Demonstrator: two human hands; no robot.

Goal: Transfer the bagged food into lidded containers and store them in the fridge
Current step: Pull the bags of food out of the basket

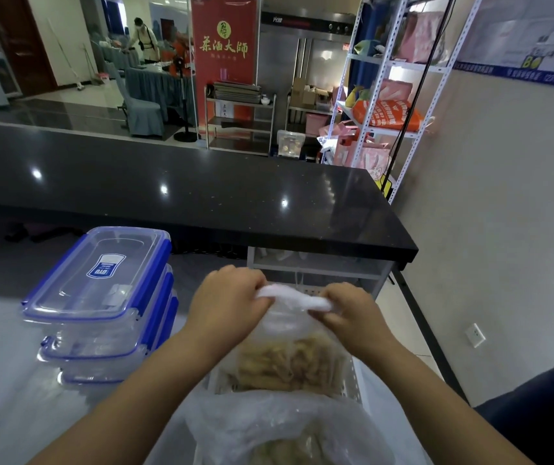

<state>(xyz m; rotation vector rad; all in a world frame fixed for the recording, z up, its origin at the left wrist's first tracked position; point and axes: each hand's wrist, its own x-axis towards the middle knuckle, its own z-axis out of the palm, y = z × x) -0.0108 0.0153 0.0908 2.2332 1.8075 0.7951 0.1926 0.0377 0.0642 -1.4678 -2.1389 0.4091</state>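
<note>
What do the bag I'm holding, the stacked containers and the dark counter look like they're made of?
The bag: thin cloudy plastic film, crinkled at its bunched top. The containers: rigid clear glossy plastic, blue clip edges. The counter: probably polished black stone or a look-alike, speckled, mirroring lights.

Glossy black counter [201, 196]; clear plastic bag [289, 330]
</note>
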